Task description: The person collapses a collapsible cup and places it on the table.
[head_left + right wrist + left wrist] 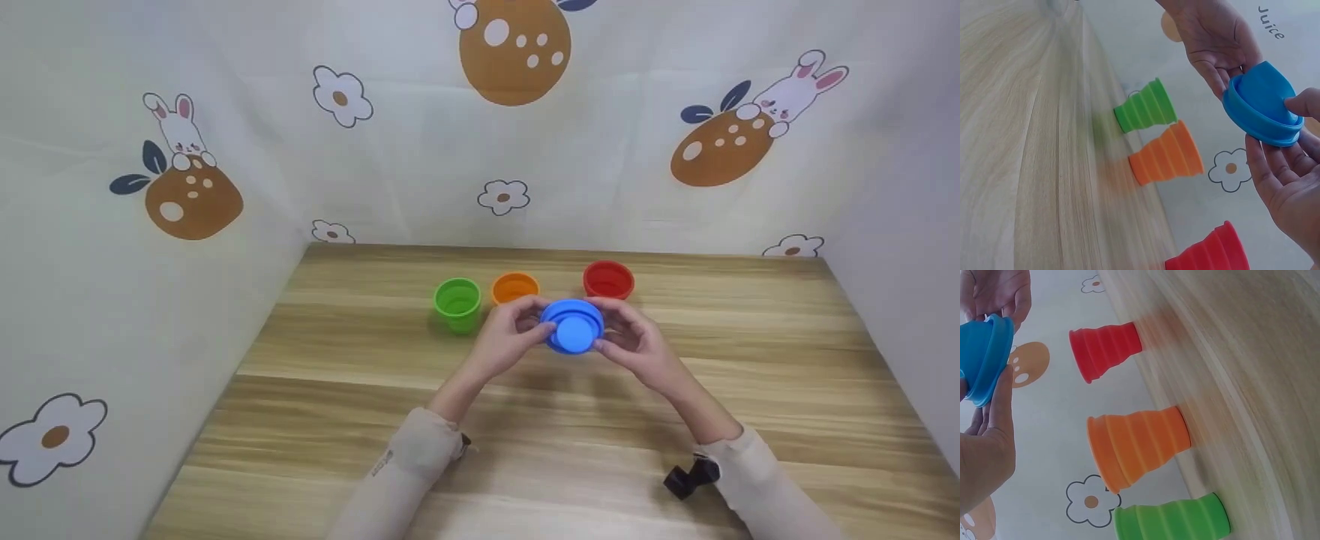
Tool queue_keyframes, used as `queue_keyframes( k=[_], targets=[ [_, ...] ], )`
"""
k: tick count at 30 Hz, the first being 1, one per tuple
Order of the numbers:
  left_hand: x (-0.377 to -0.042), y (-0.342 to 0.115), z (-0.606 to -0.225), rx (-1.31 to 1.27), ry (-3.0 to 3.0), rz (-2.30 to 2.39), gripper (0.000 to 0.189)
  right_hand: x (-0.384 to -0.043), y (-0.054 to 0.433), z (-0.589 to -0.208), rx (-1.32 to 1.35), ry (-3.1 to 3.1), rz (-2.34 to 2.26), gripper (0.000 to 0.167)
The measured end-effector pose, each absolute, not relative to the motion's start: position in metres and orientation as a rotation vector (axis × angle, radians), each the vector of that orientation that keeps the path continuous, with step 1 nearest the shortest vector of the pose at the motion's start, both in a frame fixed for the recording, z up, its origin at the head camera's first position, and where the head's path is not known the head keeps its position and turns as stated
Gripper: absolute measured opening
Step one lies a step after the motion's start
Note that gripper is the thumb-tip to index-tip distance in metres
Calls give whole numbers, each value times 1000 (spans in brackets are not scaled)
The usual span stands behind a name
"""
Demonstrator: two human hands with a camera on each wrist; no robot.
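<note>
A blue collapsible cup (574,335) is up off the table between both hands, partly folded, its lighter round end towards the head camera. My left hand (504,339) pinches its left side, thumb on the near face and fingers behind the rim. On the opposite side my right hand (639,346) grips the rim, thumb in front. The right wrist view shows the blue cup's (1264,104) inner part slanting out of its wide ring, with the right thumb pressed against it. The palm of the left hand (1221,42) shows beyond the cup there.
Behind the hands, a green ribbed cup (457,298), an orange one (515,286) and a red one (609,280) stand upright and unfolded on the wooden table (300,420). Printed cloth walls (405,165) enclose the table at the back and sides. A black device sits at the right cuff.
</note>
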State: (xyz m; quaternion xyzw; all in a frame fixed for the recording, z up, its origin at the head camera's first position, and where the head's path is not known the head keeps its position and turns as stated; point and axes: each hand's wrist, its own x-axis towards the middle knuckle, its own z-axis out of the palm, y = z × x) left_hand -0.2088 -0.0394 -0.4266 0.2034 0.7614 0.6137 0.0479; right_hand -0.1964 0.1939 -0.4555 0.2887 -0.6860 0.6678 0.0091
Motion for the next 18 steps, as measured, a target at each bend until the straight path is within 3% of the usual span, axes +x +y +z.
queue_keyframes(
  k=[18],
  targets=[
    [-208, -37, -427, 584, 2318, 1870, 27, -197, 191, -453, 804, -2196, 2071, 49]
  ],
)
